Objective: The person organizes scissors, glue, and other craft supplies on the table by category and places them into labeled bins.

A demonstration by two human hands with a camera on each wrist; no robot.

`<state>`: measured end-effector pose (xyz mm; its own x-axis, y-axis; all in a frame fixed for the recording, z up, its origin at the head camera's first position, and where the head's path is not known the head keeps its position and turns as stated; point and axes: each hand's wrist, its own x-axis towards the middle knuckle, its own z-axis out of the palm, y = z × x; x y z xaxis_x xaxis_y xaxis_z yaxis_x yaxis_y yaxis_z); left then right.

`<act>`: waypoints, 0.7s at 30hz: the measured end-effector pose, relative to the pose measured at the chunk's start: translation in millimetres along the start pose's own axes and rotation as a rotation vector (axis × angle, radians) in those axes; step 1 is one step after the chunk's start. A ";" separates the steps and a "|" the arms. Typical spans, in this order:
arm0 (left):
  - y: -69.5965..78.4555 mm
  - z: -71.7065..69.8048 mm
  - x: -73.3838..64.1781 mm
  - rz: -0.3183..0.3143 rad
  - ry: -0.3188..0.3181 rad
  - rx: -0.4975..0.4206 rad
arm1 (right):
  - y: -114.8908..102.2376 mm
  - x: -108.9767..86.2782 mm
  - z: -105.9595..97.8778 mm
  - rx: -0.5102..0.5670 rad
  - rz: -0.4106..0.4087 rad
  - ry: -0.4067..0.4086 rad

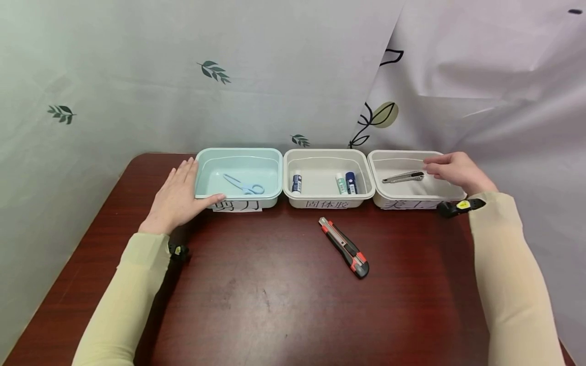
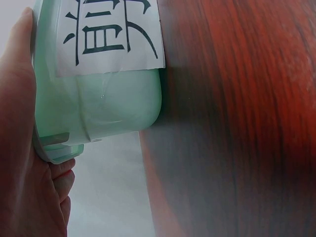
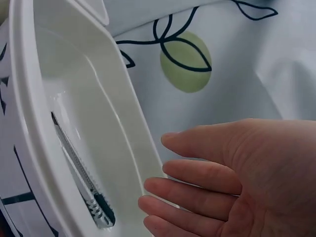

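Note:
My left hand [image 1: 176, 197] rests at the left end of a light-blue bin [image 1: 215, 162], fingers extended along its side and thumb lying over the front rim. Inside that bin are light-blue scissors [image 1: 244, 185]. Over the right end of a white bin [image 1: 380, 168] is my right hand [image 1: 460, 170], its fingers slightly bent with nothing between them. A slim silver utility knife [image 1: 403, 177] lies on that bin's floor, left of the fingers; the right wrist view shows the same knife [image 3: 84, 173] apart from the hand.
Between these bins stands another white bin [image 1: 320, 197] with several glue sticks, one a dark-blue glue stick [image 1: 351, 183]. A red-and-black utility knife [image 1: 344, 248] lies on the brown table [image 1: 256, 295] in front. Paper labels mark the bin fronts. A patterned curtain [image 1: 151, 76] hangs behind.

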<state>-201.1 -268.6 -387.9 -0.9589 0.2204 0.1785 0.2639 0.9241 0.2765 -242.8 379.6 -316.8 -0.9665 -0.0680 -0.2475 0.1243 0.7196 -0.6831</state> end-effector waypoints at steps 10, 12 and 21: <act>0.2 -0.2 -0.7 -0.003 0.002 -0.002 | -25.8 -19.7 1.6 -0.026 -0.032 0.134; -0.2 -0.3 -0.8 -0.004 0.000 -0.002 | -32.1 -24.1 1.7 -0.035 -0.037 0.159; 0.1 -0.3 -0.7 0.000 0.000 -0.003 | -53.8 -44.0 5.8 -0.062 -0.093 0.264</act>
<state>-200.3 -268.7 -387.7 -0.9590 0.2199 0.1788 0.2638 0.9231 0.2797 -205.6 339.8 -273.2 -0.9991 0.0406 0.0075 0.0260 0.7601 -0.6492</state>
